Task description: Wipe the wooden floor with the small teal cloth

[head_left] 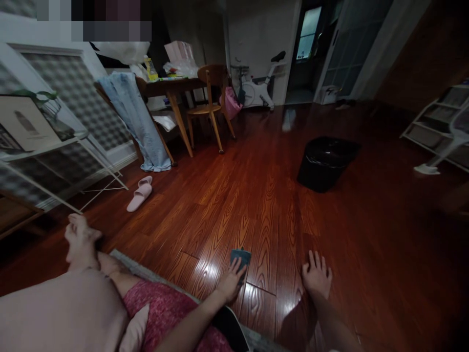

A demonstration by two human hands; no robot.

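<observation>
My left hand (232, 280) is in the lower middle, its fingers laid over a small, flat, dark teal piece (243, 253) that looks like folded cloth or a pad. Its top edge and right side show past my fingers; the rest is covered. I cannot tell whether it touches the wooden floor (264, 215). To the right, my right hand (318, 276) has its fingers spread and nothing in them, low over the floor or on it.
A black lined bin (322, 168) stands ahead on the right. Pink slippers (139, 194), a chair (209, 105) and a cluttered table (172, 87) are left. A person's bare foot (78, 234) and a pink cushion (62, 313) fill the lower left. An exercise bike (256, 90) stands behind.
</observation>
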